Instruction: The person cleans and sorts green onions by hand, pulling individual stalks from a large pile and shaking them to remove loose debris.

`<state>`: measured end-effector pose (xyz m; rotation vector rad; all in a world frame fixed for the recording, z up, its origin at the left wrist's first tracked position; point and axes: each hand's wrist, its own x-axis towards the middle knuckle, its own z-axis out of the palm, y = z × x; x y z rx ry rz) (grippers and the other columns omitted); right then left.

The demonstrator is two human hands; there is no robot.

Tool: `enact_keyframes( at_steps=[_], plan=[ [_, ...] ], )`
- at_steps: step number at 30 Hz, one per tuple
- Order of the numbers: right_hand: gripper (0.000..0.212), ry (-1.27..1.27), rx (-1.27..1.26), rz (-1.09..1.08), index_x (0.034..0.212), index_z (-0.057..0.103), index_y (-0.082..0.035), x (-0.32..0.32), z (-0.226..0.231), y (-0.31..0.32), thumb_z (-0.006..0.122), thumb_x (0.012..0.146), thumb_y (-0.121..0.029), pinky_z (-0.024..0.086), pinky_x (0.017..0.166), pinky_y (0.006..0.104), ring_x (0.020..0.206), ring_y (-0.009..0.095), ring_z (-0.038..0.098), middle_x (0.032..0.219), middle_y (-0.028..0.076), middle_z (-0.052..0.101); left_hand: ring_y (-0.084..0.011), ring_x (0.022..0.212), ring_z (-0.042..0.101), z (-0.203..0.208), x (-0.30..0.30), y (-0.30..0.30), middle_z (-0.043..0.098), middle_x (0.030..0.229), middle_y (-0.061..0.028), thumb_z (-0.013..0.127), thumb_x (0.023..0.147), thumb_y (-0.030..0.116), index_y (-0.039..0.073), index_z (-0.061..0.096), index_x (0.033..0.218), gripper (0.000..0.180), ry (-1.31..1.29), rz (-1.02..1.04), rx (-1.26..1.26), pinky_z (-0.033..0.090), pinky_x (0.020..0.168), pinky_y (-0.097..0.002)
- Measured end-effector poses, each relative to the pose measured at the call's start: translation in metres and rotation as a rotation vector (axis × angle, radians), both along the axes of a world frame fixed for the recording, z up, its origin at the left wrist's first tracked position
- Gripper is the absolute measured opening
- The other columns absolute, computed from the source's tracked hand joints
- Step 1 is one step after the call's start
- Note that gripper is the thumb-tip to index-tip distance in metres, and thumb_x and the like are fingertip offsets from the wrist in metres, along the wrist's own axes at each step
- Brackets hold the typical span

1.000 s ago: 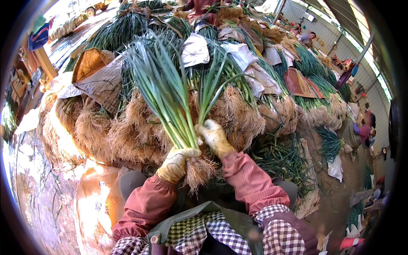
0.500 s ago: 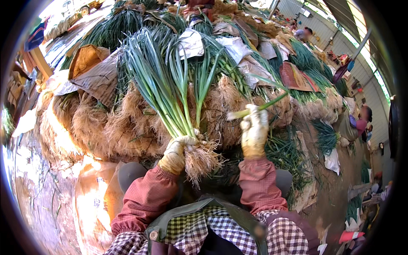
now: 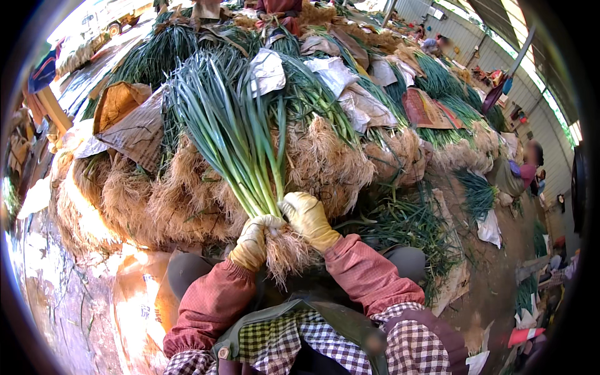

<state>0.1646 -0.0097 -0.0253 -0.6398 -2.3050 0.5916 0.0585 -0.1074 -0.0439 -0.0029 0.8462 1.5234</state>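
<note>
Head view shows us a long heap of green onions [image 3: 125, 194] filling the space beyond the hands, its shaggy tan roots facing the person and its leaves running back. Over it we see a white sheet [image 3: 267, 72], an orange-brown sack [image 3: 122, 103] at left and a reddish sack [image 3: 431, 107] at right. The heap's wall of roots stands close behind the held bunch of green onions [image 3: 250, 156], whose fanned leaves hide part of it. To the right, we find loose green leaves [image 3: 412, 228] on the ground and a smaller bundle [image 3: 476, 194] beyond, near a seated co-worker [image 3: 525, 172]. A pale orange sack [image 3: 144, 300] lies at lower left, and two grey knees [image 3: 187, 272] flank the forearms.

Both forearms, in red sleeves [image 3: 215, 300], come up from below and angle inward. We see the gloved left hand [image 3: 252, 240] with its fingers clamped around the lower stalks, just above the hanging roots [image 3: 286, 253]. Beside it, the gloved right hand [image 3: 307, 219] reaches in from the right, its fingers against the bunch's right edge; we cannot tell whether they grip a stalk. The bunch sits between the hands, tilted, with its leaves leaning away toward the upper left.
</note>
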Motion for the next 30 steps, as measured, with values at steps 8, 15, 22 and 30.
enact_keyframes(
  at_steps=[8, 15, 22, 30],
  plan=[
    [0.019, -0.682, -0.999, 0.745, 0.099, 0.063, -0.002, 0.065, 0.083, 0.003, 0.059, 0.088, -0.016, 0.049, 0.072, 0.0307, 0.078, 0.016, 0.061, 0.090, 0.007, 0.066, -0.0147, 0.060, 0.057, 0.032, -0.008, -0.012, 0.061, 0.081, -0.0082, 0.060, 0.071, -0.002, -0.004, 0.057, 0.103, 0.032, -0.127, 0.006, 0.087, 0.048, 0.055, -0.0237],
    [0.026, 0.000, -0.215, -0.478, 0.098, 0.065, -0.008, 0.024, 0.039, 0.195, 0.065, 0.083, -0.030, 0.049, 0.060, 0.0329, 0.066, 0.021, 0.062, 0.084, 0.008, 0.067, -0.0068, 0.071, 0.053, 0.025, -0.019, -0.010, 0.060, 0.095, -0.0054, 0.062, 0.063, 0.000, -0.002, 0.052, 0.118, 0.056, 0.064, -0.251, 0.351, 0.041, 0.050, -0.0129],
    [0.038, -0.209, -0.258, -0.438, 0.092, 0.066, -0.006, -0.042, 0.055, 0.220, 0.062, 0.077, -0.041, 0.048, 0.070, 0.0394, 0.078, 0.032, 0.061, 0.089, 0.013, 0.066, -0.0107, 0.080, 0.057, 0.056, -0.028, -0.017, 0.060, 0.100, -0.0068, 0.064, 0.065, 0.001, -0.001, 0.056, 0.107, 0.043, 0.299, -0.185, 0.354, 0.045, 0.060, -0.0185],
    [0.022, 0.334, -0.688, 0.036, 0.088, 0.059, -0.004, -0.010, 0.012, 0.016, 0.061, 0.089, -0.026, 0.045, 0.062, 0.0271, 0.069, 0.011, 0.053, 0.076, 0.002, 0.059, -0.0076, 0.052, 0.046, 0.025, -0.010, -0.002, 0.051, 0.065, 0.0011, 0.061, 0.074, 0.000, -0.001, 0.056, 0.111, 0.037, -0.027, -0.089, 0.295, 0.040, 0.048, -0.0197]
  ],
)
